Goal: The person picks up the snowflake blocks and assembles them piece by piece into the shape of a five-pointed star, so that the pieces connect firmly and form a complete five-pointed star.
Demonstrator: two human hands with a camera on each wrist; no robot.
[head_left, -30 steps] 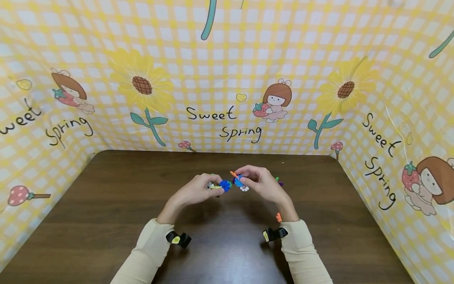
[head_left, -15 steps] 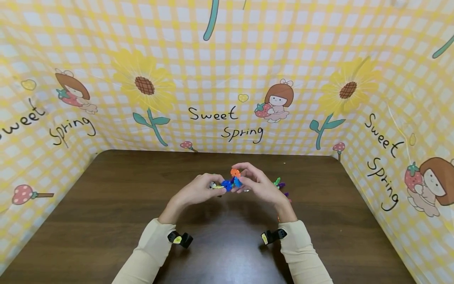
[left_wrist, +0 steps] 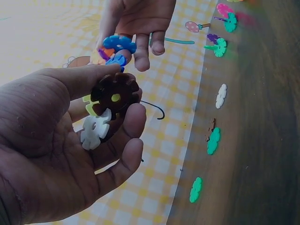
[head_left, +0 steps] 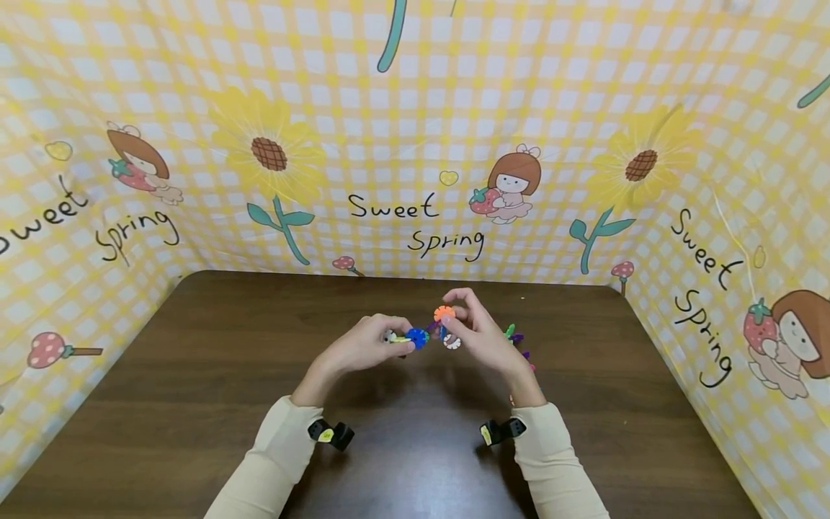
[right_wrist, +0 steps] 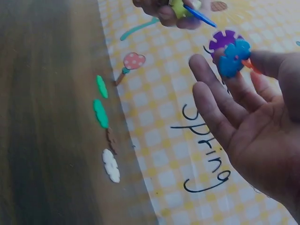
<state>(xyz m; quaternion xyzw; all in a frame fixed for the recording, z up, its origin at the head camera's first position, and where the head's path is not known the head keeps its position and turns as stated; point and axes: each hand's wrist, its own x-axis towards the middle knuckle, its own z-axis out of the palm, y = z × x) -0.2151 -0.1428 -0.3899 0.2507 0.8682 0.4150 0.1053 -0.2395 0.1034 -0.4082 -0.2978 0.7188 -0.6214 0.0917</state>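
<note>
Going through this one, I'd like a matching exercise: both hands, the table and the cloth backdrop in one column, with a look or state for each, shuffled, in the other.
1. Left hand
2. Right hand
3. Table
4. Cloth backdrop

A. Yellow-and-white checks
B. Holds a brown notched disc
C. Dark wood look
D. Holds a purple notched disc and a light blue disc

Pairs: 1-B; 2-D; 3-C; 4-A

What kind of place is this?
Probably a little play or craft spot, though I can't see the whole room. There's a brown table, a yellow checked cloth with printed sunflowers behind it, and bright toy pieces in the left hand and right hand.
</note>
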